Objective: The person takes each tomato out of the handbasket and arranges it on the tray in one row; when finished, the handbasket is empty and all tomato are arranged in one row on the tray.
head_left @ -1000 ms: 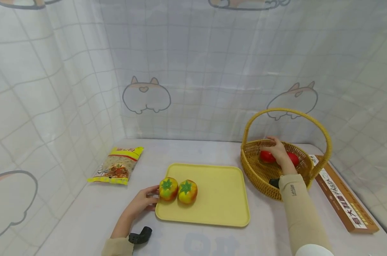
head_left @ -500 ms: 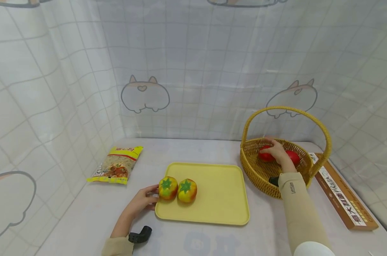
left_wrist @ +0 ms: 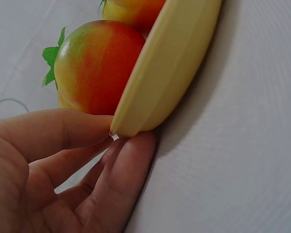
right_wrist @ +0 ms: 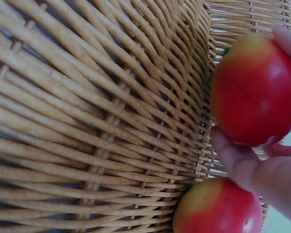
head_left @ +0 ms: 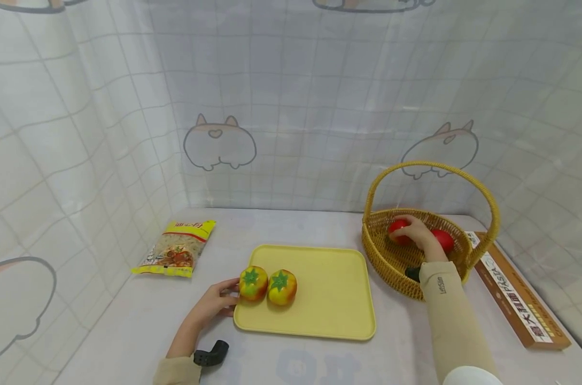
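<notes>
At the left edge of a shallow yellow tray with rounded corners [head_left: 329, 289], the left hand [head_left: 216, 302] pinches the rim, one digit on top, another beneath. On that tray, side by side at its left end: one round yellow-and-red fruit with a green leafy top [head_left: 253, 284], and its twin [head_left: 282, 287].

Farther off, to the right, the right hand [head_left: 414, 232] reaches into a tan woven wicker basket [head_left: 392, 275] and grips a glossy red-and-yellow round fruit [head_left: 399, 230]. A second glossy red fruit [head_left: 443, 240] sits in the same basket, right of the hand.

Handling, my judgement: smooth skin, so hold round the fullest part; free it from its neighbour first, mind the arched handle, keep the tray level so its pair cannot roll.

Tabletop [head_left: 291, 227]: white. Brown pasta box [head_left: 517, 294] right of the basket; yellow-ended clear food packet [head_left: 180, 251] far left. Beyond, white sheeting [head_left: 291, 107], grey grid lines, cartoon animals, some creasing.
</notes>
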Demonstrator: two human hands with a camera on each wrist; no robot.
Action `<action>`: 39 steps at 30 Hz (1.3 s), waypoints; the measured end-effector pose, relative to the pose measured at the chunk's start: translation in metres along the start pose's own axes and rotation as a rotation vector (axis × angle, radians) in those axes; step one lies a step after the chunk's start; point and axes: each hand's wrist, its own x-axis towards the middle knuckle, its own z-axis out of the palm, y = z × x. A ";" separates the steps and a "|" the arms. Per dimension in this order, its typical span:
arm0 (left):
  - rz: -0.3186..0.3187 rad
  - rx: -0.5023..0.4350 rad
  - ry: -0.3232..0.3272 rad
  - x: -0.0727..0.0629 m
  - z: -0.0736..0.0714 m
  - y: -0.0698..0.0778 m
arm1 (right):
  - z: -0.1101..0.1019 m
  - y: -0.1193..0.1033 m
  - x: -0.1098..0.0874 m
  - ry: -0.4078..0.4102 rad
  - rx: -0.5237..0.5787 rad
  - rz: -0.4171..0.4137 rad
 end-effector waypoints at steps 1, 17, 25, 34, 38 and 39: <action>0.000 0.000 -0.002 0.000 0.000 0.000 | 0.000 -0.001 -0.001 0.010 0.010 -0.006; -0.002 -0.006 -0.001 0.001 0.000 0.000 | -0.002 -0.033 -0.009 0.108 0.220 -0.098; -0.010 -0.006 -0.003 0.000 0.000 0.002 | -0.002 -0.044 -0.016 0.165 0.319 -0.108; -0.018 0.000 0.000 0.000 0.000 0.002 | 0.001 -0.062 -0.026 0.185 0.643 -0.116; -0.023 -0.001 0.014 -0.001 0.001 0.003 | 0.001 -0.065 -0.031 0.198 0.653 -0.137; -0.023 0.000 0.014 -0.001 0.001 0.003 | 0.001 -0.066 -0.032 0.201 0.653 -0.143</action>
